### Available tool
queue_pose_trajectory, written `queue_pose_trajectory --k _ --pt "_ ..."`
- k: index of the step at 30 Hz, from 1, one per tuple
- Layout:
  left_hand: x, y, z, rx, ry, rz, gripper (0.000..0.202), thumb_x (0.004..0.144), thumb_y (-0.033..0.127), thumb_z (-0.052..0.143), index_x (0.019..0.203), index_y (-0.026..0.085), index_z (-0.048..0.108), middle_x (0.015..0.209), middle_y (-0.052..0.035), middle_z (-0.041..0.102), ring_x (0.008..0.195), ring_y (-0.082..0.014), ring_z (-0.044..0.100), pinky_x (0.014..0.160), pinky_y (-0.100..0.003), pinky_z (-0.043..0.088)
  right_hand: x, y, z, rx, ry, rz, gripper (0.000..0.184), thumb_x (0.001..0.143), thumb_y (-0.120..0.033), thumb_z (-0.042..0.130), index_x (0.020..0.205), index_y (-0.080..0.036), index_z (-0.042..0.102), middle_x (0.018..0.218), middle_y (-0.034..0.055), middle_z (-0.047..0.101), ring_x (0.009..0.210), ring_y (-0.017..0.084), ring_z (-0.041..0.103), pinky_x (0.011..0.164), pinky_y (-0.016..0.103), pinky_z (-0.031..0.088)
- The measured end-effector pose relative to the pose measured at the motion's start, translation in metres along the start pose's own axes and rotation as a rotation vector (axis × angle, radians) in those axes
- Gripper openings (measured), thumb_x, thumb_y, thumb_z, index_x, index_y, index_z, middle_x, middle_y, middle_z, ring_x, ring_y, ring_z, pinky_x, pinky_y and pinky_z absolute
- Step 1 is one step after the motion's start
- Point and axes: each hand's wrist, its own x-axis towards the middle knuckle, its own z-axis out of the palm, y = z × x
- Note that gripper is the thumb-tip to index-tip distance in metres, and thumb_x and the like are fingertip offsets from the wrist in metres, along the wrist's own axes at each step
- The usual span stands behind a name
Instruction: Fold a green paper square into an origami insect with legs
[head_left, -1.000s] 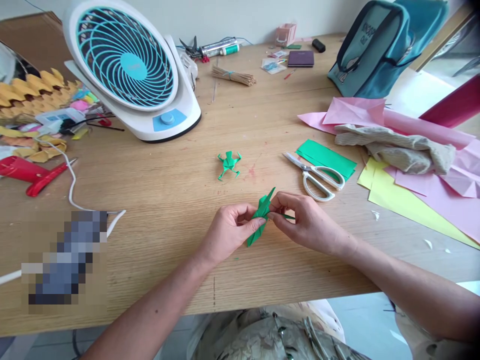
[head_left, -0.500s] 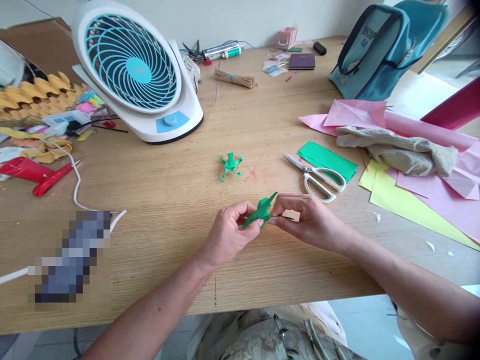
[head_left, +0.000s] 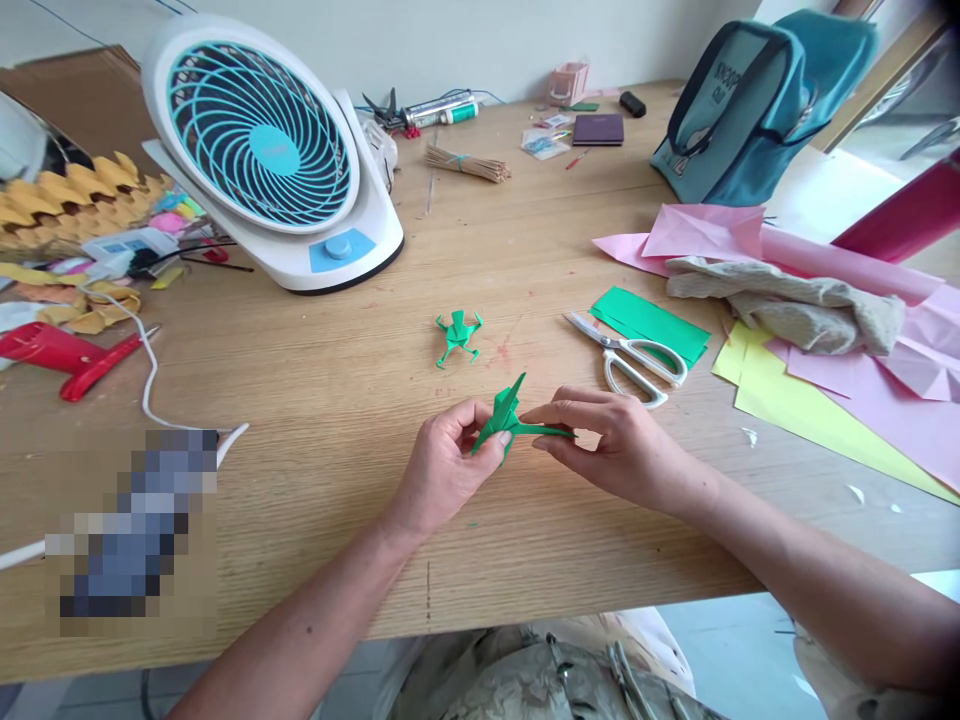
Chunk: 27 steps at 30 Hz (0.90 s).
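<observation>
Between the thumb and fingers of my left hand (head_left: pixel 446 455) is a partly folded green origami paper (head_left: pixel 507 415), with one point sticking up and a long narrow point reaching right. My right hand (head_left: pixel 611 440) has its thumb and fingers around that narrow point, closed on it near its tip. A finished green origami frog (head_left: pixel 458 336) with bent legs lies on the table just beyond my hands. White-handled scissors (head_left: pixel 630 360) rest beyond my right hand, blades toward the upper left, partly over green paper sheets (head_left: pixel 652 325).
A white fan (head_left: pixel 277 160) stands at the back left. On the right lie yellow paper (head_left: pixel 795 410), pink paper (head_left: pixel 705 232), a grey glove (head_left: pixel 787 300) and a teal bag (head_left: pixel 750 110). A red glue gun (head_left: pixel 75 360) and its white cord are at the left.
My left hand and the green origami paper have shifted slightly left. My right fingers have slid outward along the narrow point, which now shows more of its length.
</observation>
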Motion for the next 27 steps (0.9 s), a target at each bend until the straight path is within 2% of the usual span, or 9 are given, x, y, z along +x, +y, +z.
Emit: queue_pose_trajectory --k 4,8,15,18,21,23,25,27 --pt "-0.001 0.002 0.0 0.065 0.016 0.04 0.01 0.084 0.023 0.061 0.076 0.017 0.058 0.07 0.0026 0.052 0.066 -0.0097 0.046 0.062 -0.021 0.039 0.0 -0.001 0.0 -0.015 -0.018 0.003 0.019 0.098 -0.026 0.055 0.096 -0.017 0.072 0.075 0.0044 0.063 0.064 0.012 0.056 0.059 0.027 0.043" --pt "-0.001 0.002 -0.001 0.113 0.015 0.07 0.011 0.083 0.022 0.061 0.075 0.017 0.057 0.07 0.0024 0.053 0.066 -0.0099 0.047 0.062 -0.021 0.038 0.0 0.001 -0.002 0.028 -0.102 -0.013 0.025 0.102 -0.027 0.049 0.09 -0.015 0.069 0.073 0.0046 0.065 0.064 0.012 0.058 0.061 0.026 0.044" --pt "-0.002 0.004 -0.004 0.096 -0.031 0.062 0.015 0.084 0.022 0.061 0.072 0.018 0.054 0.068 0.0035 0.049 0.063 -0.009 0.043 0.059 -0.022 0.035 0.002 0.004 -0.009 0.13 -0.246 -0.025 0.041 0.104 -0.033 0.043 0.075 -0.014 0.063 0.064 0.0027 0.06 0.055 0.009 0.054 0.053 0.024 0.041" --pt "-0.003 0.006 -0.005 0.043 -0.058 0.027 0.016 0.082 0.024 0.063 0.071 0.017 0.054 0.066 0.0039 0.047 0.061 -0.0088 0.041 0.057 -0.022 0.034 0.001 0.007 -0.014 0.226 -0.35 0.003 0.041 0.104 -0.035 0.043 0.076 -0.013 0.064 0.064 0.0017 0.059 0.054 0.008 0.055 0.053 0.022 0.044" --pt "-0.001 0.004 -0.009 -0.091 -0.029 -0.039 0.017 0.079 0.026 0.065 0.07 0.017 0.054 0.065 0.0038 0.049 0.06 -0.0086 0.043 0.057 -0.022 0.037 -0.002 0.014 -0.025 0.347 -0.446 0.063 0.04 0.104 -0.036 0.042 0.084 -0.012 0.067 0.069 0.0036 0.065 0.057 0.009 0.061 0.054 0.021 0.049" --pt "0.002 0.002 -0.013 -0.21 0.032 -0.093 0.018 0.078 0.029 0.067 0.071 0.017 0.055 0.066 0.0026 0.056 0.06 -0.0093 0.049 0.058 -0.022 0.04 -0.004 0.021 -0.033 0.375 -0.437 0.137 0.041 0.104 -0.038 0.042 0.087 -0.012 0.069 0.067 0.0039 0.066 0.056 0.009 0.062 0.051 0.021 0.049" --pt "0.005 0.0 -0.014 -0.308 0.105 -0.137 0.02 0.076 0.031 0.069 0.072 0.017 0.055 0.067 0.0014 0.06 0.061 -0.0103 0.053 0.059 -0.023 0.043 -0.005 0.026 -0.037 0.374 -0.317 0.243 0.041 0.103 -0.042 0.045 0.088 -0.012 0.07 0.066 0.004 0.067 0.055 0.009 0.061 0.051 0.022 0.049" --pt "0.007 -0.001 -0.012 -0.362 0.163 -0.159 0.022 0.074 0.03 0.071 0.07 0.016 0.055 0.065 0.0022 0.059 0.061 -0.0094 0.052 0.059 -0.022 0.043 -0.003 0.026 -0.032 0.46 -0.166 0.34 0.04 0.1 -0.045 0.049 0.094 -0.013 0.071 0.074 0.0056 0.069 0.062 0.011 0.063 0.059 0.024 0.052"
